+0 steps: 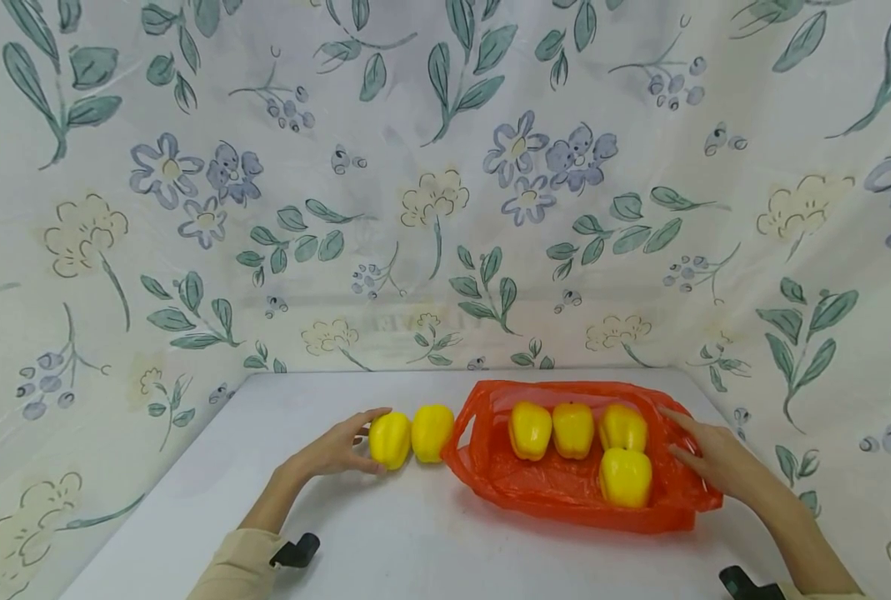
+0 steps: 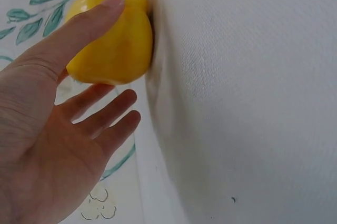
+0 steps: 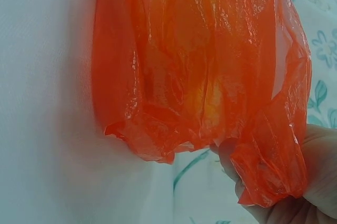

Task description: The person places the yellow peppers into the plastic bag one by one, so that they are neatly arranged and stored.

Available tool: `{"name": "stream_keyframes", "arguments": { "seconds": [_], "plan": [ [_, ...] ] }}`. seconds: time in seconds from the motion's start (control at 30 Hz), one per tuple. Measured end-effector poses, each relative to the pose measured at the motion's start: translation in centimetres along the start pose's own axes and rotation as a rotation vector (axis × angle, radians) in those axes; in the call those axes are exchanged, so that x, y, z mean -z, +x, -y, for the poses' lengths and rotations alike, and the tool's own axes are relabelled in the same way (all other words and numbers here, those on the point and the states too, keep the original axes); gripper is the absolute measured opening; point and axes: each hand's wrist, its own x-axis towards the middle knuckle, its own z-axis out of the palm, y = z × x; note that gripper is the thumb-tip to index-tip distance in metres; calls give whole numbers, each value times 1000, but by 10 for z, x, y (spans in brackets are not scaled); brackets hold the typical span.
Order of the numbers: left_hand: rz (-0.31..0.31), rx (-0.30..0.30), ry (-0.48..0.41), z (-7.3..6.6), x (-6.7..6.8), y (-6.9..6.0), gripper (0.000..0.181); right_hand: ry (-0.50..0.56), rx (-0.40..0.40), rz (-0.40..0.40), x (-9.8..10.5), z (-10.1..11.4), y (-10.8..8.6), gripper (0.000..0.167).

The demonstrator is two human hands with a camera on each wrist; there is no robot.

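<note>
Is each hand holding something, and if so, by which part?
Left hand: leftmost yellow pepper, by its left side. Right hand: red bag, by its right edge.

Solid bright yellow colours all six peppers, set off by a plain white table and a translucent red bag, which turns orange in the right wrist view where yellow shows through. An off-white cloth carries a print of green leaf sprigs, blue-violet flowers and berries, and pale yellow blooms with dark outlines. The left sleeve is plain beige, its wrist device black.
</note>
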Motion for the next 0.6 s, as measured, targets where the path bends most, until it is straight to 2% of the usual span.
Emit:
{"name": "stream_keyframes", "arguments": {
  "seconds": [0.33,0.6],
  "plan": [
    [-44,6,33,-1,3,-3,93,-4,-11,1,2,1,0,64],
    [-106,26,15,-12,15,-1,95,-3,-19,9,5,1,2,76]
  ]
}}
